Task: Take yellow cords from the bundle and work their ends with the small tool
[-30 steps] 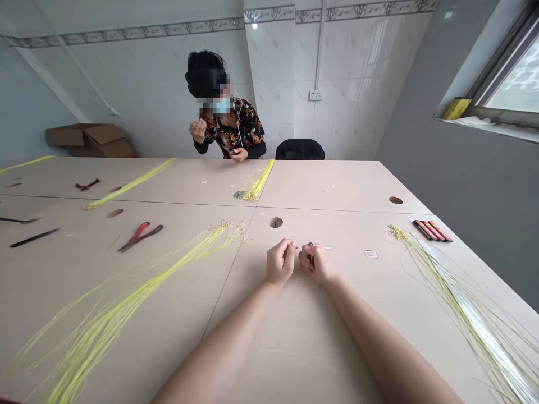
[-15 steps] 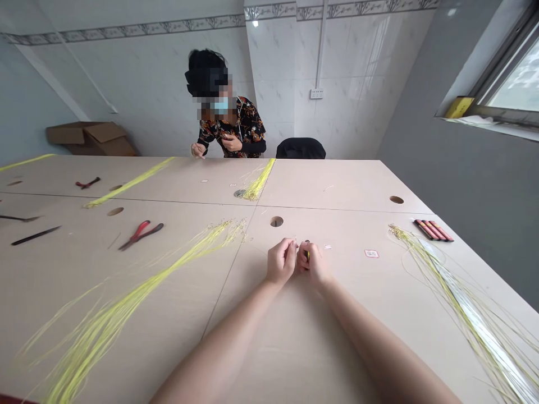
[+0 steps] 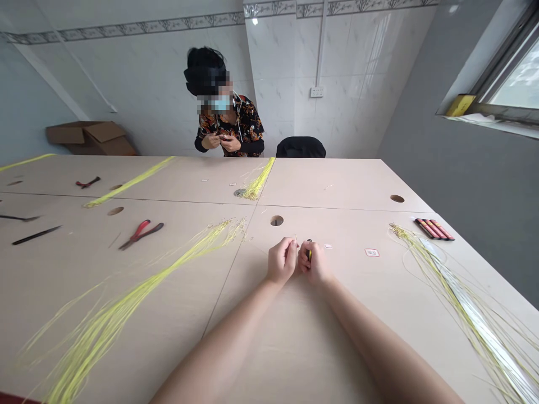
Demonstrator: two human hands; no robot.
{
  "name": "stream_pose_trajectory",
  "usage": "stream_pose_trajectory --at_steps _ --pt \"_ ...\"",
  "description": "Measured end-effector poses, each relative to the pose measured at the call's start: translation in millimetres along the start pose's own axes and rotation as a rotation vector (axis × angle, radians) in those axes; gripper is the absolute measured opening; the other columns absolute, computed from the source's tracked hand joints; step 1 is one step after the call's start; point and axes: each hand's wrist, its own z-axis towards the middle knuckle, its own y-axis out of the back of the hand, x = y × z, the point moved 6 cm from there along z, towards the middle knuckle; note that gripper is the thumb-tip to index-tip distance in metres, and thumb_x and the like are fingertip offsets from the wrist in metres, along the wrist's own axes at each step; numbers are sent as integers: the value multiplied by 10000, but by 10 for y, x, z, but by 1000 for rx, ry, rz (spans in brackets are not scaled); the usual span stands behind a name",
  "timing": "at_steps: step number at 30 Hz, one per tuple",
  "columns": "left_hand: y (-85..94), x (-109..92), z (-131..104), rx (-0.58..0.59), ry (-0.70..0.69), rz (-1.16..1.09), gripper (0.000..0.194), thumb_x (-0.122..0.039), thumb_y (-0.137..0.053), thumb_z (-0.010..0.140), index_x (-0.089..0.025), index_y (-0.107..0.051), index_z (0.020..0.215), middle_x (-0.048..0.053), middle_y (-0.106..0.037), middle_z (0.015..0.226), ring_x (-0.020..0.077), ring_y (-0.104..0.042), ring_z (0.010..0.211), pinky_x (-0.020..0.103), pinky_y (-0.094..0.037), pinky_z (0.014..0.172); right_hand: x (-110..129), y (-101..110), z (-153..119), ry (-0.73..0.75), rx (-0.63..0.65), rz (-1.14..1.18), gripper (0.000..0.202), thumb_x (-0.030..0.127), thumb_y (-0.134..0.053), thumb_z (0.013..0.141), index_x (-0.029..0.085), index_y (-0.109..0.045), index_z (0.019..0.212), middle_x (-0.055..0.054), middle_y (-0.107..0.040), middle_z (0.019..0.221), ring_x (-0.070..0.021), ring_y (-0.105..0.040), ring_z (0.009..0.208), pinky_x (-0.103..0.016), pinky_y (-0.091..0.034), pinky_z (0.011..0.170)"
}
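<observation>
My left hand (image 3: 282, 261) is closed in a pinch above the table, fingertips together. A tiny thin piece (image 3: 295, 239) pokes up from that pinch; it is too small to name. Right beside it, my right hand (image 3: 314, 262) is wrapped round a small black-and-yellow object (image 3: 309, 253), mostly hidden by the fingers. The two hands almost touch. To their left lies a fanned bundle of yellow lines (image 3: 168, 269), with small curled ends toward the middle of the table.
Red-and-black pliers (image 3: 141, 234) and a black pointed tool (image 3: 37, 235) lie left. On the right are pink-and-black sticks (image 3: 434, 229) and another line bundle (image 3: 438, 280). A round hole (image 3: 277, 221) lies beyond my hands. Across the table a person (image 3: 229, 123) works with both hands.
My hands stay nearly in place, the right one shifting very slightly. Across the table, the person's hands have come together.
</observation>
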Motion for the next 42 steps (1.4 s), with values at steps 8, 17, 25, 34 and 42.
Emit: stream_pose_trajectory --at_steps 8,17,25,34,42 --pt "-26 0 11 37 -4 -20 272 -288 -384 912 -178 -468 678 -32 -459 539 81 -428 473 188 -342 475 -44 -12 20 -43 54 65 347 368 -418 724 199 -350 429 54 -235 358 -76 -238 352 -231 -209 388" --pt "-62 29 -10 57 26 -51 272 -320 -378 915 -185 -472 698 -28 -510 531 86 -479 472 187 -370 470 -78 -37 4 -25 76 -1 331 358 -415 709 201 -329 429 48 -237 355 -70 -188 357 -234 -142 392" --pt "-121 19 -39 123 48 -56 250 -281 -358 915 -197 -458 701 -33 -520 487 94 -489 427 196 -370 438 -104 -29 0 -56 38 -14 361 395 -463 699 204 -320 428 46 -233 382 -67 -162 366 -243 -134 388" --pt "-138 -24 -33 139 12 -31 231 -246 -373 906 -192 -470 704 -33 -525 511 90 -493 447 186 -378 455 -67 -42 -14 -62 30 35 352 364 -431 708 209 -289 424 43 -198 376 -71 -159 351 -254 -113 390" --pt "-132 -77 -33 101 -28 51 216 -212 -372 896 -194 -460 700 -34 -485 506 90 -459 436 192 -347 446 -80 -21 6 -57 -12 8 365 397 -434 681 208 -284 407 40 -211 366 -66 -168 343 -253 -114 376"
